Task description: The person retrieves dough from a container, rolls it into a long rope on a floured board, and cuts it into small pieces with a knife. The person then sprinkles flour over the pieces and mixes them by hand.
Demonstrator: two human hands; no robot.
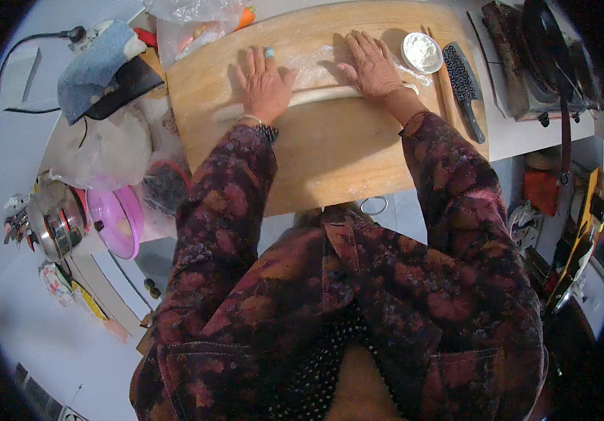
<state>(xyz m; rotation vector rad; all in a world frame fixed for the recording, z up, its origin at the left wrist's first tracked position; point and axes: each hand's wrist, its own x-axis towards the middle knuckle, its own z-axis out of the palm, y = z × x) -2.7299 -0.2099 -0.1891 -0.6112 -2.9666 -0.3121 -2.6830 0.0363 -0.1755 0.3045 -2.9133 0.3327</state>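
Observation:
A long, pale rope of dough (328,94) lies across the floured wooden board (333,142). My left hand (265,87) rests flat over its left part, fingers spread and pointing away from me. There is a light-blue wrap on one finger and a bracelet at the wrist. Palm down, my right hand (373,68) covers the dough near its right end, which shows just past the wrist. Neither hand grips anything. A small white bowl of flour (422,52) stands right of my right hand. Beside it are a wooden rolling pin (445,94) and a black-handled cleaver (465,89).
Clear plastic bags with carrots (246,18) lie behind the board. To the left are a blue cloth (94,63), a pink plastic basin (115,221) and a steel pot (57,221). A black pan (544,47) sits on the gas stove (533,108) at right.

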